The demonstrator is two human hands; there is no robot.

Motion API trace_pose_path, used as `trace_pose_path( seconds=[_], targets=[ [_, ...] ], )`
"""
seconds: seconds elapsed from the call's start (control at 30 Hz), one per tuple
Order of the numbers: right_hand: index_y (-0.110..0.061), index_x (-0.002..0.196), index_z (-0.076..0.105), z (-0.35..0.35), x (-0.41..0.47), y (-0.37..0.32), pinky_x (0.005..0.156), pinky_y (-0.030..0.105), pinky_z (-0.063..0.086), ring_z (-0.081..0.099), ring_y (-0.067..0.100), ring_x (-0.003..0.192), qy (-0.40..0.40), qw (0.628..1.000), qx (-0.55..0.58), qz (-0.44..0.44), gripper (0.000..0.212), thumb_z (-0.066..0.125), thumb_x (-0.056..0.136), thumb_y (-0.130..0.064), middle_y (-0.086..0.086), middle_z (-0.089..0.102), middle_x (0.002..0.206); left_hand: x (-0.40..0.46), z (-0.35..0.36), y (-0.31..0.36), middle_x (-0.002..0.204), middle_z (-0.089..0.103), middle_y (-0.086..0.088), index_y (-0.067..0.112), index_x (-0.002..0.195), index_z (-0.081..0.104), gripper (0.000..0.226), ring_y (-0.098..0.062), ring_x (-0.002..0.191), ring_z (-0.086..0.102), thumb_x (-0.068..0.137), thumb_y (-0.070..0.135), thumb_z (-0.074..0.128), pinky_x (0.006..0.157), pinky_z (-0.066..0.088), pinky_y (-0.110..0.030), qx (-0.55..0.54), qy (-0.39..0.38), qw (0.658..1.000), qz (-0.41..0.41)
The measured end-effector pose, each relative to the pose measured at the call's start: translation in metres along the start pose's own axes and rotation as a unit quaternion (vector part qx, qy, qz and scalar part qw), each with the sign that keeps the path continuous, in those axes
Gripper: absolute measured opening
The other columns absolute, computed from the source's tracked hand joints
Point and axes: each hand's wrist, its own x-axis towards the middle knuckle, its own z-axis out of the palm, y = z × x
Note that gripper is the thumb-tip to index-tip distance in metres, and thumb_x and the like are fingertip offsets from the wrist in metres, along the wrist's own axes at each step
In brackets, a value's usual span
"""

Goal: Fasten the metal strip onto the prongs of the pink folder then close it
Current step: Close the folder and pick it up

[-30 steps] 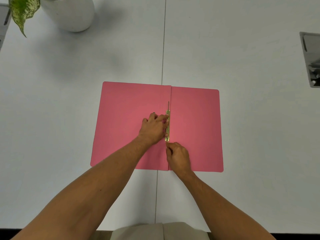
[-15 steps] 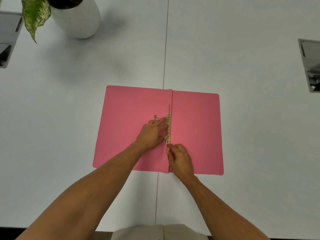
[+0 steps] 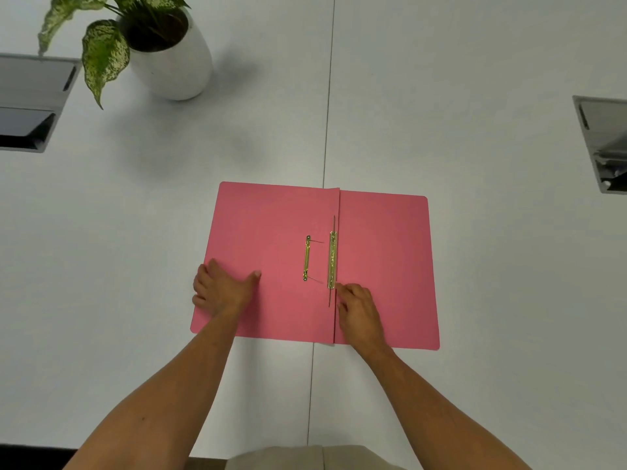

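We noted the left hand (image 3: 222,289) spread flat on the left edge of the open pink folder (image 3: 271,232), the right hand (image 3: 358,308) with fingers curled by the spine. The metal strip (image 3: 333,259) lay along the fold, folder flat on the white table (image 3: 475,96).

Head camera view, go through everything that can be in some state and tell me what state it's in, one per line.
Pink folder: open, flat on the table.
Metal strip: lying along the fold.
Second metal piece: lying on the left flap, thin prongs sticking out sideways.
Left hand: on the folder's left edge, fingers past the edge.
Right hand: fingertips at the strip's near end.
Potted plant: upright.
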Motion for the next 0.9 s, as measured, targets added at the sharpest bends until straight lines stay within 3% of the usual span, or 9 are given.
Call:
trace_pose_path(
  seconds=[0.17,0.3,0.4,0.47,0.57,0.73,0.83,0.9],
  targets=[
    [-0.010,0.129,0.057,0.002,-0.002,0.003,0.102,0.049,0.043,0.051,0.036,0.124,-0.001,0.991,-0.133,-0.017,0.044,0.061,0.086,-0.005,0.015,0.057,0.135,0.001,-0.009,-0.004,0.147,0.031,-0.018,0.012,0.139,0.029,0.111,-0.038,0.135,0.028,0.054,0.059,0.081,0.106,0.026,-0.056,-0.017,0.000,1.000,-0.011],
    [-0.020,0.142,0.040,-0.007,-0.001,-0.003,0.110,0.061,0.021,0.024,0.028,0.143,-0.066,0.976,-0.209,-0.005,0.052,0.050,0.091,-0.013,0.008,0.032,0.154,0.010,-0.021,-0.002,0.139,0.036,-0.018,0.014,0.136,0.032,0.108,-0.037,0.129,0.033,0.052,0.055,0.084,0.101,0.031,-0.054,0.002,-0.025,1.000,-0.015],
    [-0.023,0.146,0.031,-0.010,-0.002,-0.007,0.110,0.065,0.016,0.012,0.026,0.146,-0.105,0.967,-0.232,0.004,0.060,0.049,0.089,-0.014,0.006,0.018,0.159,0.019,-0.034,0.001,0.137,0.039,-0.019,0.014,0.136,0.033,0.103,-0.038,0.128,0.035,0.054,0.046,0.087,0.101,0.033,-0.054,-0.011,-0.048,0.998,-0.036],
    [-0.023,0.146,0.031,-0.011,-0.002,-0.008,0.109,0.066,0.016,0.011,0.027,0.146,-0.112,0.966,-0.232,0.002,0.063,0.050,0.087,-0.011,0.006,0.017,0.159,0.031,-0.038,-0.001,0.133,0.045,-0.018,0.014,0.131,0.039,0.099,-0.037,0.125,0.041,0.052,0.046,0.089,0.100,0.038,-0.052,-0.054,-0.074,0.994,-0.058],
    [-0.025,0.145,0.031,-0.013,-0.001,-0.004,0.110,0.066,0.016,0.011,0.026,0.146,-0.113,0.967,-0.228,0.008,0.066,0.051,0.085,-0.008,0.006,0.018,0.158,0.047,-0.048,-0.004,0.114,0.065,-0.012,0.013,0.114,0.056,0.101,-0.034,0.106,0.060,0.030,0.058,0.090,0.093,0.051,-0.047,-0.155,-0.089,0.979,-0.096],
    [-0.027,0.145,0.032,-0.016,0.000,0.000,0.110,0.064,0.015,0.012,0.025,0.146,-0.115,0.969,-0.220,0.007,0.069,0.052,0.082,-0.007,0.004,0.019,0.158,0.035,-0.077,0.025,0.092,0.064,-0.011,0.011,0.082,0.053,0.036,-0.032,0.086,0.064,0.066,0.020,0.084,0.077,0.055,-0.041,-0.177,-0.063,0.982,-0.032],
    [-0.028,0.142,0.037,-0.019,0.001,0.001,0.111,0.061,0.018,0.020,0.024,0.144,-0.103,0.975,-0.195,0.003,0.058,0.050,0.088,-0.013,0.003,0.026,0.157,0.019,-0.087,0.047,0.085,0.062,-0.010,0.013,0.075,0.051,0.020,-0.031,0.080,0.062,0.073,0.009,0.070,0.072,0.053,-0.038,-0.153,-0.076,0.985,0.029],
    [-0.026,0.137,0.046,-0.026,0.001,0.007,0.113,0.053,0.023,0.031,0.025,0.139,-0.051,0.989,-0.139,0.029,0.048,0.051,0.091,-0.017,0.005,0.037,0.152,0.008,-0.091,0.056,0.081,0.062,-0.010,0.013,0.078,0.052,0.015,-0.030,0.074,0.062,0.071,0.008,0.065,0.070,0.054,-0.042,-0.163,-0.090,0.981,0.059]
  ],
)
